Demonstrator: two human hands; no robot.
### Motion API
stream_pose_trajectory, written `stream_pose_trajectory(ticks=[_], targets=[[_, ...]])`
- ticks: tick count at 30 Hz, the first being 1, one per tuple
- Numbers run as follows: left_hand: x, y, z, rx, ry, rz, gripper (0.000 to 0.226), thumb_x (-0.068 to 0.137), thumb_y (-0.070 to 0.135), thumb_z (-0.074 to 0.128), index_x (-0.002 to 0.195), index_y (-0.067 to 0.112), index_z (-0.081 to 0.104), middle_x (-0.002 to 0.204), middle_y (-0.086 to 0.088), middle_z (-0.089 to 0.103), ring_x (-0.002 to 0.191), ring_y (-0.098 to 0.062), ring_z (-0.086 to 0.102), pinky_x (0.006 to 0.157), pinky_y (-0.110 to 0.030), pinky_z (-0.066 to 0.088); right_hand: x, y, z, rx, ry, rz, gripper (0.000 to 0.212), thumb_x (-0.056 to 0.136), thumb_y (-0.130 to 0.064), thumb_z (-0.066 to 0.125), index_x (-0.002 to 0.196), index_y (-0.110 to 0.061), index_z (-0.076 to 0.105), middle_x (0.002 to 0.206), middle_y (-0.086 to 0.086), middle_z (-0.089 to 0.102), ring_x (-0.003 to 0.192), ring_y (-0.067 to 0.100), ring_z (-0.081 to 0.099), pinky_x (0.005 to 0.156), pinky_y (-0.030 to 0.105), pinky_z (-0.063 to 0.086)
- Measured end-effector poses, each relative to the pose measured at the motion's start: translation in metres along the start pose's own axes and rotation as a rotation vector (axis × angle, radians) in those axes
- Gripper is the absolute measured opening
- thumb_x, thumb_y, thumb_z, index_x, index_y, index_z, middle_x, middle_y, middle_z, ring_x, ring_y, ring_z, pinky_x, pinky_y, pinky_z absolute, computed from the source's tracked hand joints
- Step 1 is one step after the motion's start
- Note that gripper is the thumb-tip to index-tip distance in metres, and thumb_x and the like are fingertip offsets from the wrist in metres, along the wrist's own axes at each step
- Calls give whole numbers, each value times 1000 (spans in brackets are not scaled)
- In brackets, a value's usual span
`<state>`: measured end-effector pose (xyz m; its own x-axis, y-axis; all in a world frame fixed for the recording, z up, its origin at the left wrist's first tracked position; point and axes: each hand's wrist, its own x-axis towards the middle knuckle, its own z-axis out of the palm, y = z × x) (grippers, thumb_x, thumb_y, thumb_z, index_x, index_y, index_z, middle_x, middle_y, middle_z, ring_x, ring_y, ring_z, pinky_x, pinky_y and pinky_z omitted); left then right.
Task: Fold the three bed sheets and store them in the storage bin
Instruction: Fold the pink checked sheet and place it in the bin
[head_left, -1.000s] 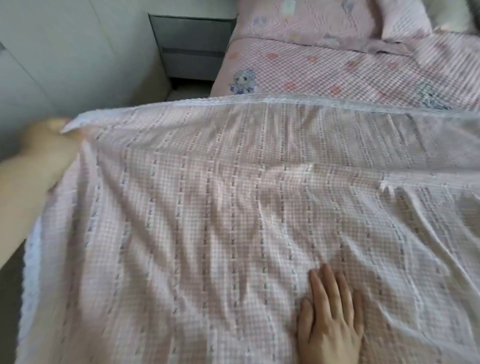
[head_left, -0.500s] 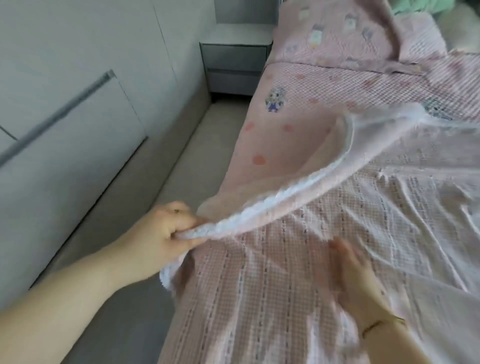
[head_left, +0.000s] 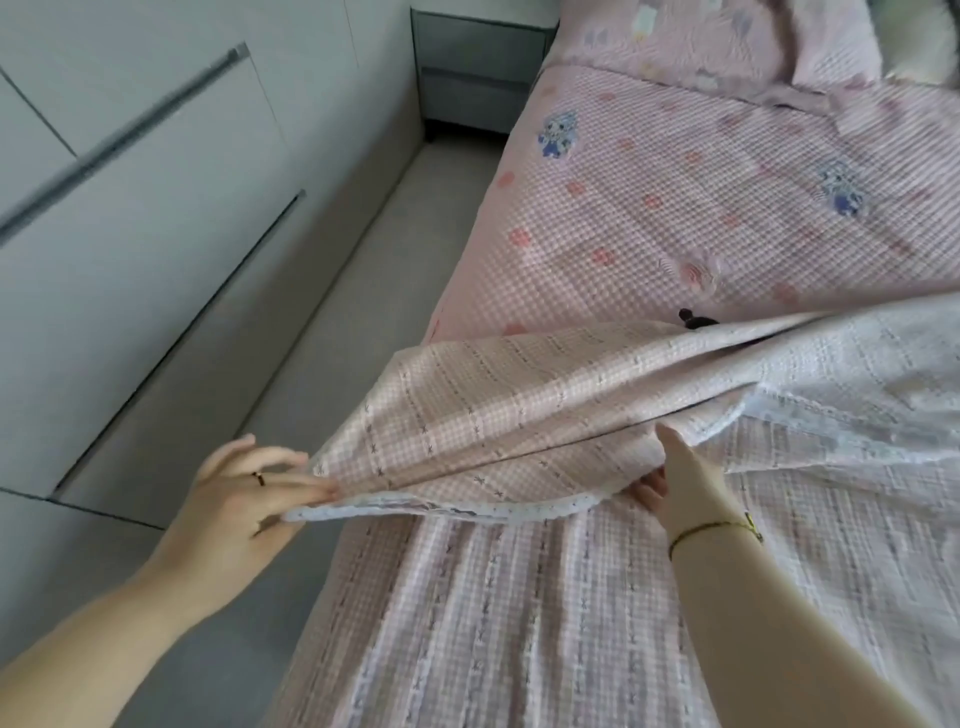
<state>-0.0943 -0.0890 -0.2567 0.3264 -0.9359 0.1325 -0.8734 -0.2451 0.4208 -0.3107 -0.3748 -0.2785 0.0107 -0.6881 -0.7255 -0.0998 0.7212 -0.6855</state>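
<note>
Sheet (head_left: 545, 597), pink check: on bed (head_left: 675, 208), near right. Your left hand (head_left: 244, 499) pinches 1 lifted corner; right hand (head_left: 680, 483) grip, under the flap, unclear. Folding barely begun; other 2 sheets, bin unseen.

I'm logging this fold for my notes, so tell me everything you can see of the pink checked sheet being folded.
The pink checked sheet looks like thin, crinkled cotton-like fabric, with fine gingham, darker woven stripes and white lace trim. It lies spread over the bed, with one corner lifted and turned over as a slack flap. The left hand pinches that lace-edged corner. The right hand reaches under the flap, its fingers partly hidden.
</note>
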Motion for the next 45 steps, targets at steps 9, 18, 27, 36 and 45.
stream_pose_trajectory(ticks=[9,18,27,36,45], targets=[[-23,-9,-39,-25,147,-38,31,76,34,44,84,32,73,98,62,38,108,31,32,99,-5,15,-40,28,-21,306,-178,18,27,93,-38,48,96,-12,52,99,8,60,90,22,61,92,41,49],[-31,-5,9,437,-249,-299,27,75,15,73,102,17,69,110,2,68,119,-19,49,108,-34,12,-58,38,-24,-56,-133,112,20,95,-7,45,76,-3,50,78,15,57,68,23,58,40,28,53],[2,124,96,174,-332,-53,74,87,40,55,146,19,16,151,2,23,141,-20,18,114,-33,-3,-69,60,-46,102,-107,167,22,95,1,40,75,-2,47,77,15,55,67,23,57,47,31,55],[35,131,136,105,-98,-308,32,91,30,50,120,17,55,113,0,63,111,-24,53,101,-34,31,-75,73,-58,42,-405,77,19,94,-4,46,79,-1,58,65,6,68,55,11,68,51,23,56],[44,120,137,80,25,-195,17,67,8,76,83,9,71,59,-4,68,53,-25,64,51,-29,45,-53,71,-70,127,-455,3,21,97,-23,40,96,-12,59,87,4,65,88,21,62,85,37,49]])
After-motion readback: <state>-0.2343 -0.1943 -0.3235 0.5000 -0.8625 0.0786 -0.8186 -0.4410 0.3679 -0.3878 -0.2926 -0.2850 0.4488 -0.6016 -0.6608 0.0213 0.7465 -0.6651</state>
